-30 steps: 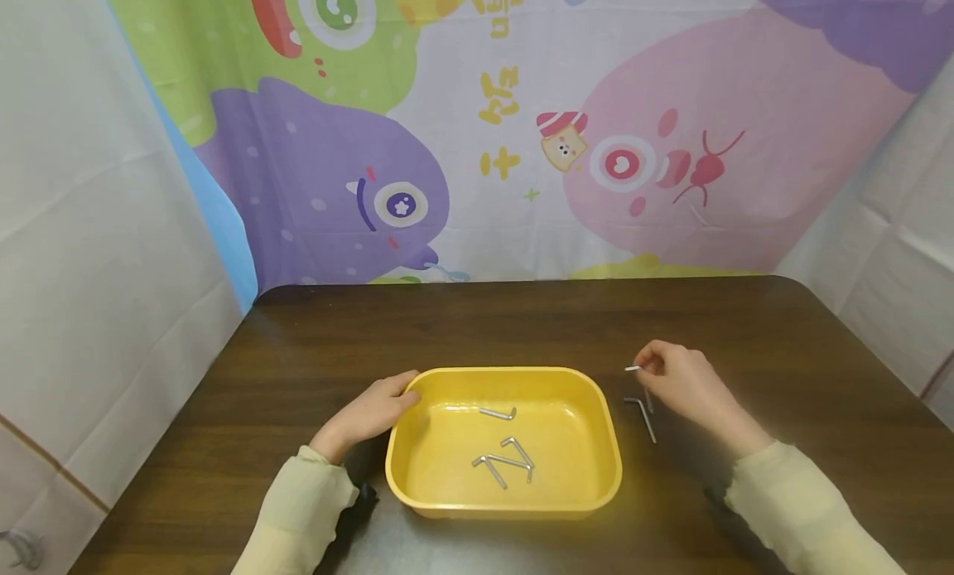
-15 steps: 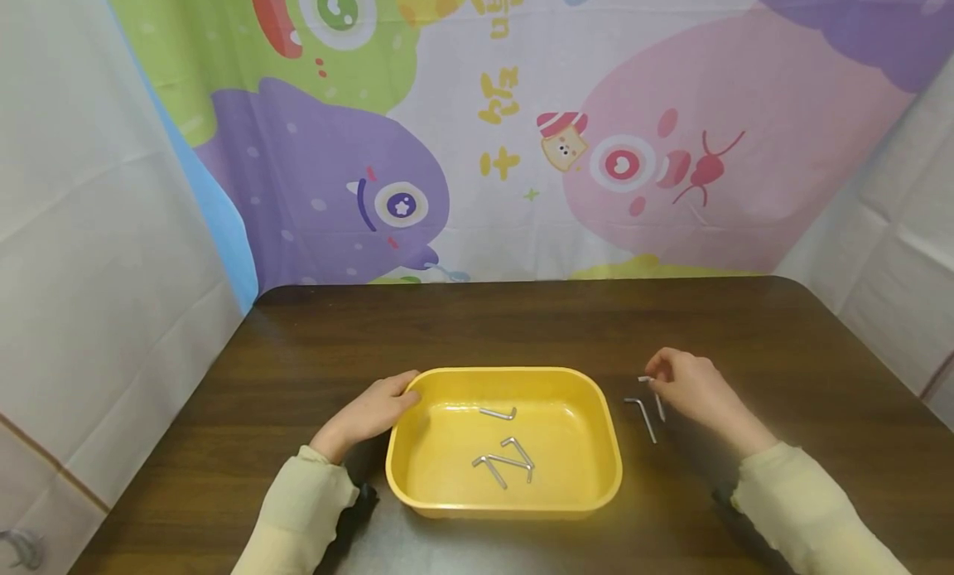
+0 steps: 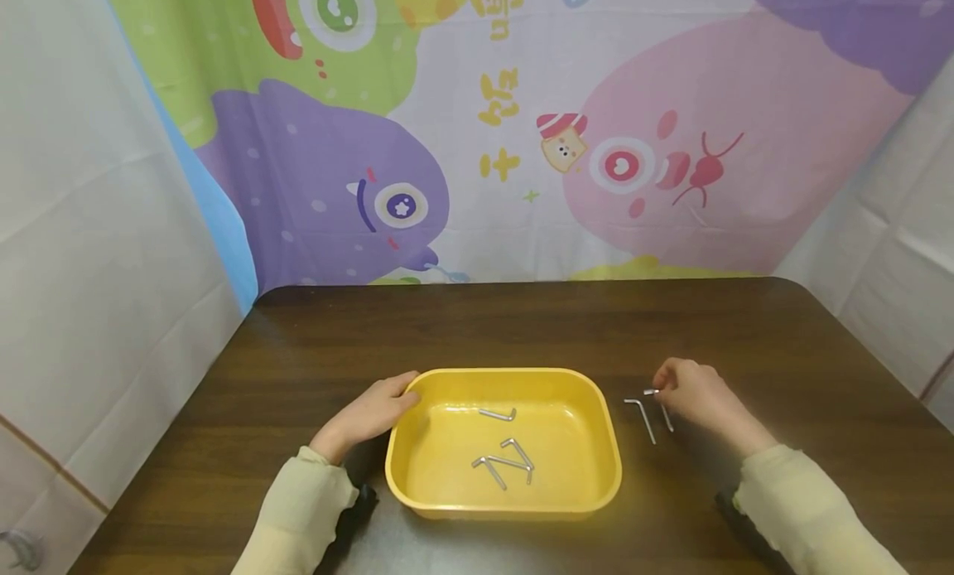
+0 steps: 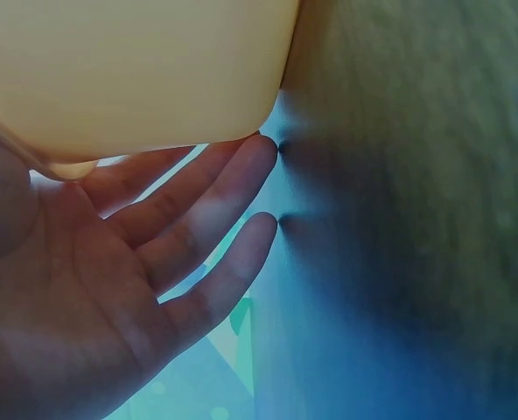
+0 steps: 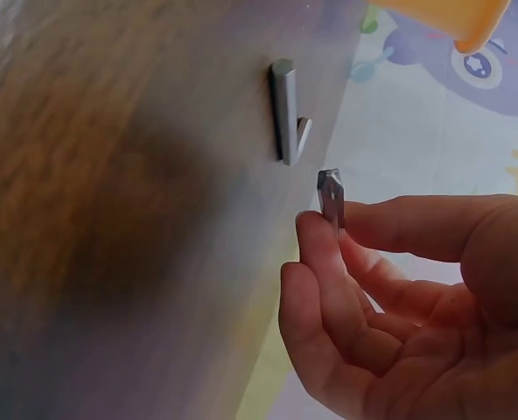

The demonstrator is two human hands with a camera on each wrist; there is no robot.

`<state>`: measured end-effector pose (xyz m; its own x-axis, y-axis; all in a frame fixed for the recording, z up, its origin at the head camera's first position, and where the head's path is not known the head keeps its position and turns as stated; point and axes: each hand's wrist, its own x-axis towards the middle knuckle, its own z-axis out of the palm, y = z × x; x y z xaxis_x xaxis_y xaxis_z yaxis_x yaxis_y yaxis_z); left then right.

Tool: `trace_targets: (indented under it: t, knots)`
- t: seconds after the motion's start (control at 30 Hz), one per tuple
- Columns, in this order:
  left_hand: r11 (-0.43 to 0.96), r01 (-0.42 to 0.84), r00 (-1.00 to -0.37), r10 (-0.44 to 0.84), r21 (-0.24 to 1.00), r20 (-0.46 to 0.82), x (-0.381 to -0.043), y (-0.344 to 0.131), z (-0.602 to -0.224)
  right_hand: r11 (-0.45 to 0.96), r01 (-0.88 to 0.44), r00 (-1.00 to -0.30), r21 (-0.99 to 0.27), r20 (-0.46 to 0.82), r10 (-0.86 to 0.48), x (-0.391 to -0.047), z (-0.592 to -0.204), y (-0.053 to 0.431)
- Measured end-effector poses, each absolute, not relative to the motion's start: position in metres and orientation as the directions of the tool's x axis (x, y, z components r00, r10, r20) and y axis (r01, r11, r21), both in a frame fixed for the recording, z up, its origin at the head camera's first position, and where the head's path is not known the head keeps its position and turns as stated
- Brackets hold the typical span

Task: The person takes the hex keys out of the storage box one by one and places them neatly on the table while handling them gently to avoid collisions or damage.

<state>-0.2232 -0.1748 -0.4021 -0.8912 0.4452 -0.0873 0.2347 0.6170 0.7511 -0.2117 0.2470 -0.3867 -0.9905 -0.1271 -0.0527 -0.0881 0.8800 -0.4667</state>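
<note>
My left hand (image 3: 373, 413) holds the left back corner of a yellow plastic tray (image 3: 514, 509). Its thumb lies over the rim and its fingers run along the outside wall, as the left wrist view shows. To the right of the tray, my right hand (image 3: 701, 397) pinches an L-shaped hex key (image 5: 331, 197) between thumb and fingertips, low over the table. Just left of it a second hex key (image 3: 645, 419) lies on the wood. Several silver hex keys (image 3: 498, 414) lie in the tray, some of them overlapping.
Under everything is a dark wooden table (image 3: 477, 326). A cartoon-printed cloth (image 3: 507, 144) hangs behind its back edge, and pale panels (image 3: 97, 227) stand on either side.
My right hand has shifted right and nearer to me, bringing its hex key down beside the loose one. My left hand and the tray have stayed put.
</note>
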Motion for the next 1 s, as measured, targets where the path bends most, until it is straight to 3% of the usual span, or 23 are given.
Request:
trace_targets:
  t: [1.0]
  knots:
    - [0.632,0.236,-0.894,0.438,0.738,-0.09,-0.2241,-0.175,-0.403,0.9,-0.048,-0.989,-0.434,-0.108,-0.105,-0.2132,-0.3953,0.2532]
